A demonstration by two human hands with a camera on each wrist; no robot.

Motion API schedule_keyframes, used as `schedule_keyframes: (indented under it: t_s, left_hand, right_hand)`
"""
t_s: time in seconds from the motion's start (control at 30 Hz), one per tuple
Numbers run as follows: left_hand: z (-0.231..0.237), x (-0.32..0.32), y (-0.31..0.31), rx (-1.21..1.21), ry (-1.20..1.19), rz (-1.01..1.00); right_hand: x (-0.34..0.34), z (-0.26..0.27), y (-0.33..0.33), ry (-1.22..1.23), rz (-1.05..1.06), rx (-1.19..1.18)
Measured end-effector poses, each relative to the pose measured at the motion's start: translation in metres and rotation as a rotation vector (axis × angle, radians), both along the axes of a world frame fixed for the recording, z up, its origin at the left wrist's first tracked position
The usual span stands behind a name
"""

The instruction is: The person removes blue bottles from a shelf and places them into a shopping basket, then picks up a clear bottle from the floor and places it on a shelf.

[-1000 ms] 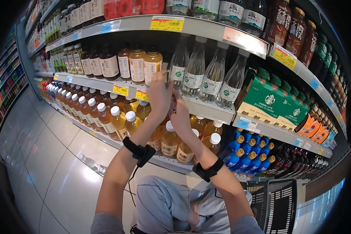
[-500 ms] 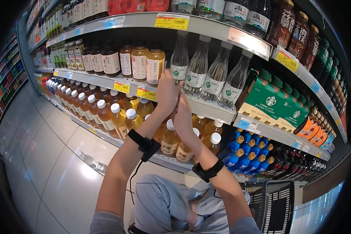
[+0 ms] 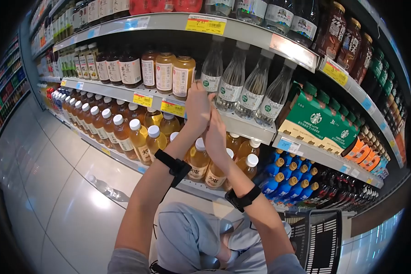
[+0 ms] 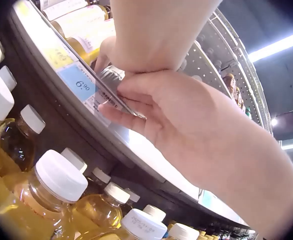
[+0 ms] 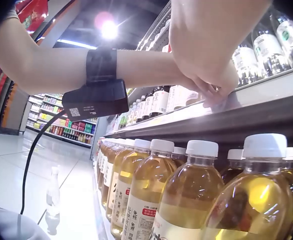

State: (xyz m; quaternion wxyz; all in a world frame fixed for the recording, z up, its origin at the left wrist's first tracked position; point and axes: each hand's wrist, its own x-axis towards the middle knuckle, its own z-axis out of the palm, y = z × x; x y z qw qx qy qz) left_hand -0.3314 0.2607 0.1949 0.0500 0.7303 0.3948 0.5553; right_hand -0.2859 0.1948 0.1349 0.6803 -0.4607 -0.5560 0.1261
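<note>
At the edge of the middle shelf, my left hand [image 3: 198, 109] crosses over my right hand [image 3: 217, 139], beside the leftmost clear bottle [image 3: 212, 68]. My right hand [image 4: 186, 107] pinches the edge of the price tag strip [image 4: 109, 97] near a blue 6.90 tag [image 4: 79, 84], seen in the left wrist view. Bent fingers of my left hand [image 5: 211, 82] reach the same shelf edge in the right wrist view. I cannot tell whether they hold anything. Amber juice bottles [image 3: 183, 75] stand just left of my hands.
White-capped amber bottles [image 3: 198, 160] line the lower shelf beneath my forearms. A green Starbucks pack [image 3: 317, 118] stands at the right, above blue bottles [image 3: 290, 178]. A black basket [image 3: 322, 242] sits by my knee. On the floor stands a clear bottle [image 5: 53, 195].
My left hand has shifted right along the shelf edge. The right hand has moved slightly right too, its fingers now more overlapped by the left. The head view has turned a little.
</note>
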Motion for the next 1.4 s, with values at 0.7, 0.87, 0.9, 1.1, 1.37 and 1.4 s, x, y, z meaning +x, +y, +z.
schedule_keyframes:
  t_s: [0.7,0.87,0.9,1.1,1.37,1.4]
  left_hand:
    - [0.003,0.011,0.031,-0.083,0.012,-0.103]
    - [-0.006,-0.013,0.012,-0.079,0.137,-0.117]
    - [-0.009,-0.022,0.005,-0.070,0.072,-0.177]
    - [-0.028,-0.113,-0.050,-0.139,-0.245,-0.271]
    - [-0.150,-0.312,-0.088,-0.389,-0.311,0.225]
    - [-0.168,-0.335,-0.096,-0.388,-0.353,0.318]
  right_hand:
    - [-0.010,0.022,-0.022,-0.422,-0.314,0.072]
    - [-0.009,0.014,-0.021,-0.492,-0.366,0.061]
    - [-0.011,0.017,-0.024,-0.478,-0.340,0.012]
    - [-0.072,0.019,-0.038,-0.444,-0.239,-0.084]
    - [-0.216,-0.070,-0.052,-0.618,0.392,-0.373]
    - [-0.230,-0.081,-0.058,-0.637,0.452,-0.374]
